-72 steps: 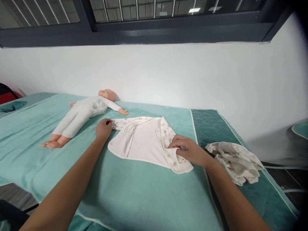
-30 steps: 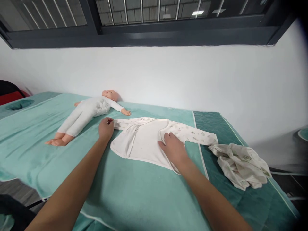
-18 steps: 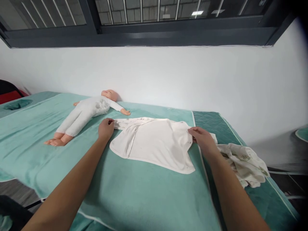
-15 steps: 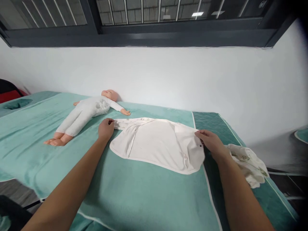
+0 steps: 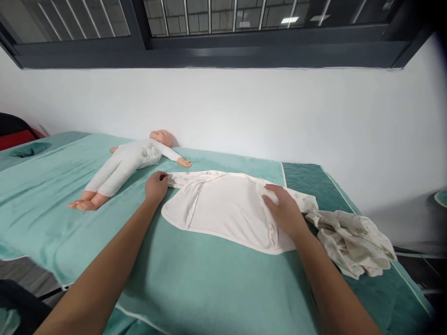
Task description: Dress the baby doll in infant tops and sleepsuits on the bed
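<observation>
A white baby shirt lies spread open on the green bed cover, its sleeves reaching out to both sides. My left hand is closed on the end of its left sleeve. On the shirt's right part, near the base of the right sleeve, rests my right hand, thumb and fingers apart. A small fastening shows on the shirt below that hand. To the upper left, a baby doll in a white suit lies on its back with bare feet.
A crumpled patterned cloth lies to the right on the darker green quilted cover. The light green cover stretches beneath the shirt. Behind the bed rises a white wall under a dark window frame. A red and black item sits far left.
My right hand has moved left from the shirt's right edge onto its body. The right sleeve now shows, stretched out to the right. My left hand stays on the left sleeve.
</observation>
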Available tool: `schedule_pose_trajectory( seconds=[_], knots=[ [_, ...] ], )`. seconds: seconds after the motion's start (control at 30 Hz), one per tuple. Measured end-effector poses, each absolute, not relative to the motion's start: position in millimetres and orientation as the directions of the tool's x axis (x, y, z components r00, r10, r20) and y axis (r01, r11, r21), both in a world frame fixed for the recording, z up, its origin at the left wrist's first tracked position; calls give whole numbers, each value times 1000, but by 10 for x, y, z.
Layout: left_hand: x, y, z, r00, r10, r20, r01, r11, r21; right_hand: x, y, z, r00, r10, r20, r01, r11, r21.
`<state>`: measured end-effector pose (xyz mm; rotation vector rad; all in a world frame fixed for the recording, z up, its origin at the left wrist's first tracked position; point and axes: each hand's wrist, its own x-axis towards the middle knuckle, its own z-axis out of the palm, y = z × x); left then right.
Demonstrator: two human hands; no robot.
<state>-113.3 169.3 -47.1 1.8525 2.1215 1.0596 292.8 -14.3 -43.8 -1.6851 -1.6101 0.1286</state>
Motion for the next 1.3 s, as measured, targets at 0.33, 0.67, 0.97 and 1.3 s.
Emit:
schedule_pose_trajectory(
  seconds=[0.33, 0.67, 0.97, 1.3],
  knots=[
    [-1122, 1679, -453, -239, 913, 329, 820, 8, 573, 2751, -170, -462, 222, 928, 298, 897, -75, -436],
    [-1122, 1666, -458, -232, 917, 325, 813, 0, 582, 2767, -188, -469, 211, 872, 441, 871, 37, -490],
    [-1134, 1707, -492, -237, 914, 331, 819, 5, 574, 2401, -330, -272, -131, 798, 589, 832, 411, -372],
    [-1123, 1685, -474, -235, 915, 326, 817, 4, 577, 2050, -382, -504, -278, 940, 196, 874, 333, -355]
  ],
)
